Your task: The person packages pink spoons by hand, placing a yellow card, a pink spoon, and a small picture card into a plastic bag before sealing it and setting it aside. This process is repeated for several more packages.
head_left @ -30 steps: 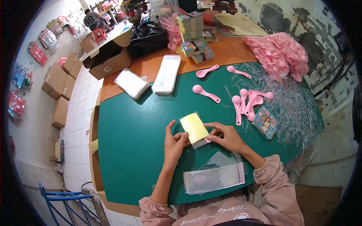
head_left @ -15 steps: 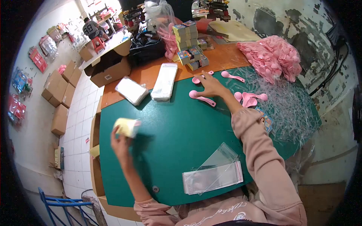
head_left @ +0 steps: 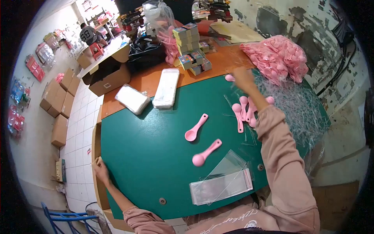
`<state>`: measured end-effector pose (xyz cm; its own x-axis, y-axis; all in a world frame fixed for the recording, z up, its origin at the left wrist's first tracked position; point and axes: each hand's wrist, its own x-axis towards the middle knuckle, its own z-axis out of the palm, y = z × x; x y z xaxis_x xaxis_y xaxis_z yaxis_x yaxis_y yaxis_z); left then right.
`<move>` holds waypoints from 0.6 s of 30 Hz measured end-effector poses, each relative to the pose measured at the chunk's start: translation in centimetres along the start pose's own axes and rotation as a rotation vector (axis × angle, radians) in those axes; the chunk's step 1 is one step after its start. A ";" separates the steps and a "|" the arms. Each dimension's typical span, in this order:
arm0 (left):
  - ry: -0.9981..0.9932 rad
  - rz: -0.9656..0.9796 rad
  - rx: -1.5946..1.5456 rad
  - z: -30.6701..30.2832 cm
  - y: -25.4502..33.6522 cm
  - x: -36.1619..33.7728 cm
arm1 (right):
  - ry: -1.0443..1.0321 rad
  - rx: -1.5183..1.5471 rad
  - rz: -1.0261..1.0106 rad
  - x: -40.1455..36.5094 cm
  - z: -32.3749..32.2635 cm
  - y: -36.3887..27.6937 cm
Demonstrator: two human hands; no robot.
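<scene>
Hands are spread well apart: the right hand (head_left: 244, 80), blurred, is just beside a pink spoon (head_left: 230, 78) on the far side of the green counter (head_left: 152, 156), its grip unreadable; the left hand (head_left: 100, 170) bends its fingers at the left edge, by a cardboard box (head_left: 98, 136), contents unclear. Two loose spoons (head_left: 207, 153) lie beyond clear sleeves (head_left: 222, 187).

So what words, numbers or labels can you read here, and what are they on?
"3": last digit on the distant grey shirt; the digit before it is unclear.
Pink sweatshirt: white script, too blurred to read.
Card bundles: print too small.
Open carton: label too small.
</scene>
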<state>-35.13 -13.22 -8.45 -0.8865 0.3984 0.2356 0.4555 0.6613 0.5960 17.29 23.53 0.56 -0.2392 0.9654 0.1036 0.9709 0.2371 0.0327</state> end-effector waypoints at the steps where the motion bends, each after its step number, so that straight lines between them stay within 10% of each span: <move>1: -0.056 0.050 0.050 0.6 -0.8 0.4 | 0.041 -0.001 0.102 0.4 0.2 1.8; 12: 0.260 0.277 -0.103 0.4 7.0 -3.4 | 0.303 -0.153 -0.073 -1.6 2.8 3.6; 18: -0.577 0.852 -0.354 -1.2 22.1 -20.3 | 0.357 0.321 -0.231 -7.8 -4.1 1.7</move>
<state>-7.17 -7.42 0.91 -0.0767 0.9390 0.3353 0.7709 -0.1574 0.6172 20.81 15.94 3.91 -0.3796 0.8005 0.4637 0.8327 0.5141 -0.2058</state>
